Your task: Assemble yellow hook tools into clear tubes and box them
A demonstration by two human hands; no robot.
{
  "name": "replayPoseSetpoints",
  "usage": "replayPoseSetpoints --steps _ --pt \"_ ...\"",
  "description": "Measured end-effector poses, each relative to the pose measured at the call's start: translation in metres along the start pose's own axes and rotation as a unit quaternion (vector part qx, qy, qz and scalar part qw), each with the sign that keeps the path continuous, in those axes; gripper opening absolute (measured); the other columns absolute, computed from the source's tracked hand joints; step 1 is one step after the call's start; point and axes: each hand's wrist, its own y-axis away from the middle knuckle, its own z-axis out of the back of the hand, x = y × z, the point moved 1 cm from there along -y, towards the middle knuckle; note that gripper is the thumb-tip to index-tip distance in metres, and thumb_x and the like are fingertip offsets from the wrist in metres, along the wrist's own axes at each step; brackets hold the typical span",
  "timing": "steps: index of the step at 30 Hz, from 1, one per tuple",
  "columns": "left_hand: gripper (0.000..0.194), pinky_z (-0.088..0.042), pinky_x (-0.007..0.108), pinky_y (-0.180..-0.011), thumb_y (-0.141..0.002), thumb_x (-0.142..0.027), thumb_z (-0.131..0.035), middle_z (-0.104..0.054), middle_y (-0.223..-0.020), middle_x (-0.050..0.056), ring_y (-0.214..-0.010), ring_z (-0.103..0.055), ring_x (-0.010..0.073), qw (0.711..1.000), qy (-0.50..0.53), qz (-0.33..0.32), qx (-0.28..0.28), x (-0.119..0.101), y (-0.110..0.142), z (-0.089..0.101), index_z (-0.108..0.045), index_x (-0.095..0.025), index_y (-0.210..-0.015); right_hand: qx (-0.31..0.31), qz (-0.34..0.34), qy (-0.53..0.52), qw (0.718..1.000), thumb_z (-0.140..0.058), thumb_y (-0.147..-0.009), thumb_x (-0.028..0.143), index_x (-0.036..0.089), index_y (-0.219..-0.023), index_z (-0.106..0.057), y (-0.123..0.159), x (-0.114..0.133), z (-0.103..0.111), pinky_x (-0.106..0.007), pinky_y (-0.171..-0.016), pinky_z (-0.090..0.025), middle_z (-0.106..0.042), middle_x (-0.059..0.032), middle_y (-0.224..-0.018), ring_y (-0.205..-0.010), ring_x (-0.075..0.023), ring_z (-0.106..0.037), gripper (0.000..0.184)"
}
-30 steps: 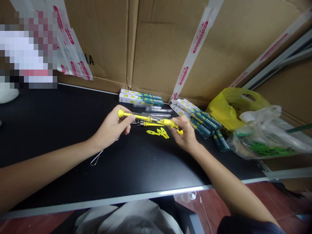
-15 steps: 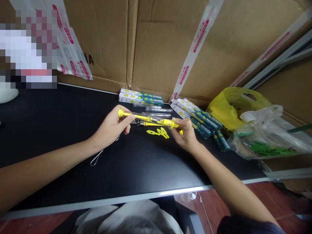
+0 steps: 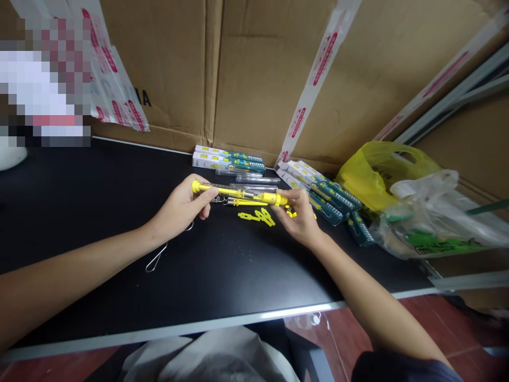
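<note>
A clear tubular spring scale (image 3: 228, 191) with yellow fittings lies nearly level between my hands, just above the table. My left hand (image 3: 189, 200) grips its left end, thumb along the tube, beside a yellow cap. At the other end, the fingers of my right hand (image 3: 300, 215) pinch a yellow end cap (image 3: 271, 198); whether it is fully seated cannot be made out. Beneath the tube lies another yellow rod (image 3: 254, 202) with metal ends. Several flat yellow plastic pieces (image 3: 260, 216) rest in front. A bent wire hook (image 3: 156, 258) lies below my left wrist.
Several clear tubes (image 3: 258, 180) lie behind my hands. Printed boxes (image 3: 228, 160) stand at the back, with more boxes (image 3: 326, 193) at the right. Plastic bags (image 3: 366, 178) crowd the right side. Large cartons (image 3: 254, 79) wall off the rear of the black table (image 3: 222, 286).
My right hand has shifted slightly left with the end cap, and its fingers sit a little differently. More yellow pieces show behind it. My left hand keeps its grip.
</note>
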Motion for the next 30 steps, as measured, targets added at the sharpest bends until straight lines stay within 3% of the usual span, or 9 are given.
replayPoseSetpoints --steps 13,18,24,30 --pt "0.018 -0.042 0.021 -0.049 -0.086 -0.033 -0.059 -0.054 -0.052 -0.006 -0.047 -0.052 0.0098 0.999 -0.012 -0.031 0.004 0.004 -0.002 0.002 -0.049 -0.018 -0.088 -0.008 0.007 -0.013 1.0 -0.058 -0.092 0.031 0.028 -0.119 -0.048 -0.004 0.007 0.001 -0.031 -0.07 -0.059 -0.06 -0.0043 -0.099 -0.077 -0.0158 -0.062 0.029" --pt "0.02 -0.045 0.024 -0.061 -0.079 -0.035 -0.068 -0.061 -0.068 -0.001 -0.063 -0.057 0.0128 0.988 -0.119 -0.09 -0.043 -0.002 -0.008 0.014 -0.061 -0.017 -0.084 -0.009 -0.005 -0.027 1.0 -0.057 -0.093 0.033 0.026 -0.116 -0.048 -0.004 0.013 -0.001 -0.03 -0.07 -0.059 -0.06 -0.005 -0.099 -0.08 -0.0158 -0.063 0.026" --pt "0.02 -0.044 0.028 -0.067 -0.081 -0.041 -0.066 -0.069 -0.086 0.003 -0.075 -0.061 0.0182 0.929 -0.3 -0.214 -0.013 -0.014 -0.007 0.025 -0.067 -0.021 -0.086 0.013 -0.024 -0.065 0.998 -0.057 -0.092 0.033 0.024 -0.111 -0.047 -0.004 0.02 -0.005 -0.029 -0.068 -0.059 -0.061 -0.0061 -0.102 -0.078 -0.0148 -0.064 0.023" --pt "0.032 -0.042 0.034 -0.076 -0.086 -0.053 -0.057 -0.068 -0.075 0.002 -0.071 -0.062 0.0202 0.809 -0.475 -0.34 0.058 -0.012 0.001 0.02 -0.07 -0.025 -0.096 0.046 -0.02 -0.08 0.996 -0.056 -0.093 0.031 0.023 -0.112 -0.047 -0.001 0.026 -0.012 -0.03 -0.066 -0.058 -0.06 -0.0061 -0.098 -0.073 -0.0147 -0.064 0.023"
